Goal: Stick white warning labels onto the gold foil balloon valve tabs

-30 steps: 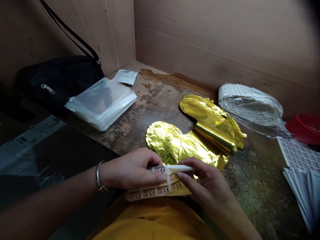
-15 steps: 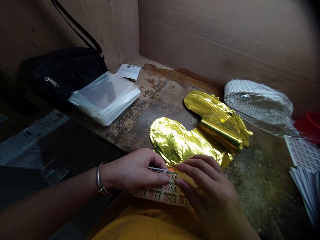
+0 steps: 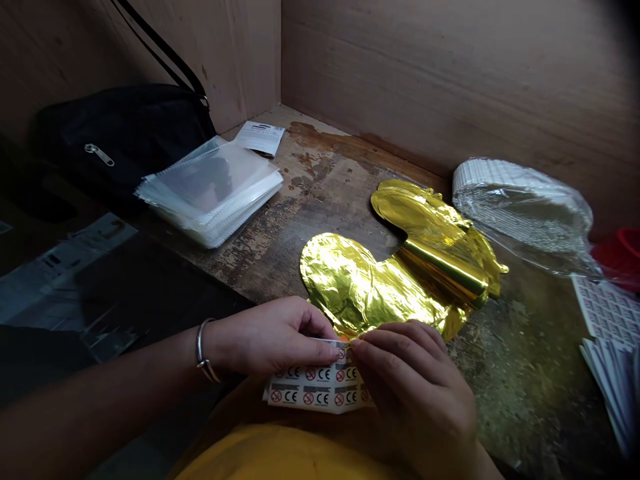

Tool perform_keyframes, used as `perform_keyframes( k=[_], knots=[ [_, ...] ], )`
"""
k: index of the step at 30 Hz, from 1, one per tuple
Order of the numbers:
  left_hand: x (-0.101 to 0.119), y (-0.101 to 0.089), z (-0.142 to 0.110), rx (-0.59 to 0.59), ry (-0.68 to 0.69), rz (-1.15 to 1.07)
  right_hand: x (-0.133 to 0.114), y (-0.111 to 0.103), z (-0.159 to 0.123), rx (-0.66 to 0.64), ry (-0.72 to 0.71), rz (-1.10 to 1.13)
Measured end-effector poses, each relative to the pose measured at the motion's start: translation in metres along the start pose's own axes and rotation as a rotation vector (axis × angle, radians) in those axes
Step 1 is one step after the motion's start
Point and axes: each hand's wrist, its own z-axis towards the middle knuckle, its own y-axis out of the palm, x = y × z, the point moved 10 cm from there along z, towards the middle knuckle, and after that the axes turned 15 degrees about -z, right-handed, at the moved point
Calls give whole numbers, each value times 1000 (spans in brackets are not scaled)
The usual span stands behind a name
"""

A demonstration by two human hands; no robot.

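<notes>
A sheet of CE stickers (image 3: 317, 395) with red warning signs sits low in front of me, near the table's front edge. My left hand (image 3: 280, 340) is closed on its upper edge, thumb on the printed face and fingers behind. At the same edge my right hand (image 3: 417, 380) pinches with thumb and forefinger; whether it grips the sheet or a single sticker is hidden. Just beyond both hands lies a shiny gold foil balloon (image 3: 350, 280), flat and partly folded over on itself, its near edge close to my fingertips.
Clear plastic sleeves (image 3: 215, 193) are stacked at the left by a black bag (image 3: 135, 140). A white label card (image 3: 260, 137) lies behind them. To the right are a plastic-wrapped bundle of white straws (image 3: 525, 207), a red basket (image 3: 620, 253) and printed sheets (image 3: 607, 307).
The sticker sheet has bent at its right part, and my right fingers have closed in at its top edge. The left hand keeps its grip. The view has shifted slightly.
</notes>
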Motion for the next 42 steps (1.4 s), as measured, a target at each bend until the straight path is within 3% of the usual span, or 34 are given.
perform_keyframes(
  k=[6, 19, 23, 26, 32, 36, 39, 42],
  knots=[
    [-2, -3, 0, 31, -13, 13, 0, -3, 1, 69, 15, -59],
    [-10, -4, 5, 11, -5, -78, -7, -1, -7, 41, -65, -23],
    [-9, -4, 3, 10, -15, -74, 0, -6, -3, 76, 24, -37],
    [-8, -4, 2, 8, -22, -58, 10, 1, -2, 12, 122, -39],
    [-7, -5, 3, 18, -6, -55, 4, 2, -4, 40, 40, -20],
    [-9, 0, 3, -24, -11, -74, 7, 9, -1, -13, 89, 46],
    [-7, -1, 5, -26, -2, -7, 6, 13, 1, -46, 130, 94],
    [7, -6, 4, 41, 101, 238, 6, 11, 1, -82, 158, 133]
  ],
)
